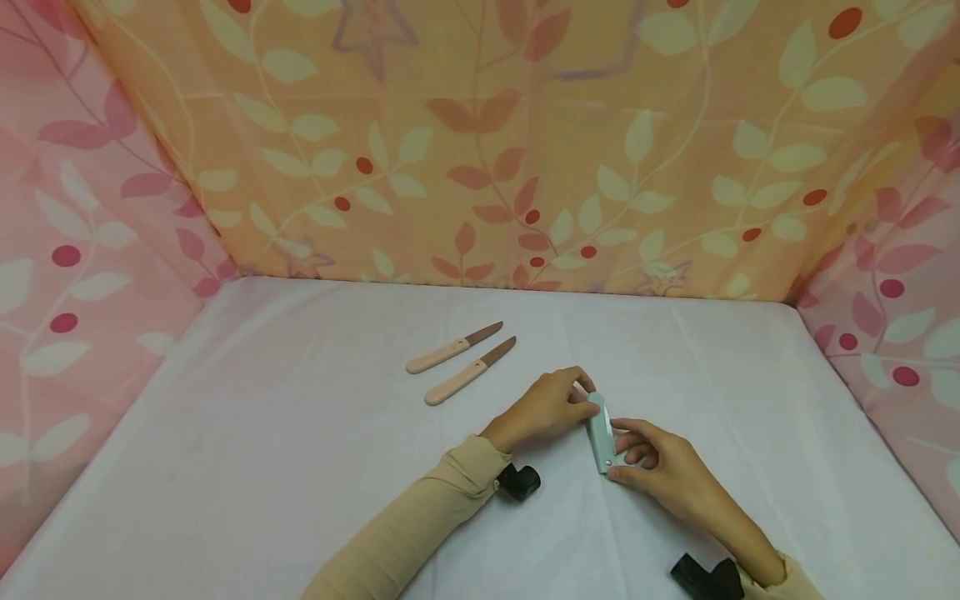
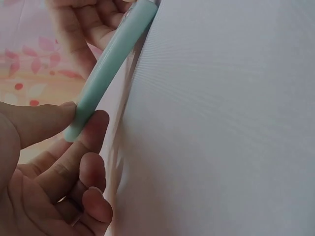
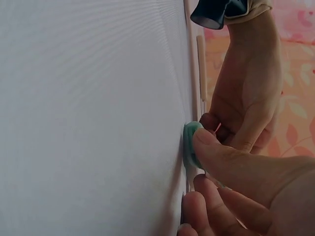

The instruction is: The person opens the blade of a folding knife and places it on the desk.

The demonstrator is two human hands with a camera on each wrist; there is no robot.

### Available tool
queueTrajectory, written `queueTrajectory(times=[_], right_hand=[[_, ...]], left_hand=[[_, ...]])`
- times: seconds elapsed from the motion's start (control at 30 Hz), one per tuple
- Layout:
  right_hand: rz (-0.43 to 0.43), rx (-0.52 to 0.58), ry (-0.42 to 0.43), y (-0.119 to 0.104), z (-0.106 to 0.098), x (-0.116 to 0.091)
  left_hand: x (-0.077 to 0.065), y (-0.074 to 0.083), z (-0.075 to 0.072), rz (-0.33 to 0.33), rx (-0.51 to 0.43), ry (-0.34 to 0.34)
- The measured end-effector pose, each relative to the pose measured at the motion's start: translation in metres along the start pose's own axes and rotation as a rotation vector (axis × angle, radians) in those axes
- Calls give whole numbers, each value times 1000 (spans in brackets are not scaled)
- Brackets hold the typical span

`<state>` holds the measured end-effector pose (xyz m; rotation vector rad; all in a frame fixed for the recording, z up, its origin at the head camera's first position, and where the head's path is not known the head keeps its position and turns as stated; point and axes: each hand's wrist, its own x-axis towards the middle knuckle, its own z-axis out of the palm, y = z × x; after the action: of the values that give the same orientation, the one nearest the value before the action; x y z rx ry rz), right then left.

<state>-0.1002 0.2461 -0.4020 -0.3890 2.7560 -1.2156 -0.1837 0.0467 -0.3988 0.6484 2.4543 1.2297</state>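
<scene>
A slim mint-green folding knife [image 1: 601, 437], with a small round rivet at its near end, is held low over the white cloth. My left hand [image 1: 546, 407] pinches its far end between thumb and forefinger; in the left wrist view the green handle [image 2: 113, 69] slants up from that pinch, the other fingers loosely curled. My right hand [image 1: 671, 471] holds the near end, thumb at the rivet and bent fingers along the right side. In the right wrist view the thumb [image 3: 206, 140] lies on the handle's end, and the fingers partly hide what they touch.
Two knives with pale wooden handles, a farther knife [image 1: 437, 357] and a nearer knife [image 1: 455, 386], lie side by side left of my hands. White cloth [image 1: 262, 467] covers the table. A patterned orange curtain [image 1: 480, 150] stands behind, with pink curtains at both sides.
</scene>
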Motion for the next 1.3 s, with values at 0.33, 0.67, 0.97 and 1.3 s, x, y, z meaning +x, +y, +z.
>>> queueTrajectory(times=[0.33, 0.67, 0.97, 1.3], right_hand=[[-72, 99, -71, -3, -4, 5], [-79, 73, -99, -13, -1, 11], [-85, 33, -73, -25, 0, 21], [-118, 64, -87, -35, 4, 30]], left_hand=[[-9, -5, -8, -6, -111, 10], [-27, -9, -19, -9, -103, 25], [-43, -4, -25, -1, -164, -16], [-55, -9, -32, 23, -196, -13]])
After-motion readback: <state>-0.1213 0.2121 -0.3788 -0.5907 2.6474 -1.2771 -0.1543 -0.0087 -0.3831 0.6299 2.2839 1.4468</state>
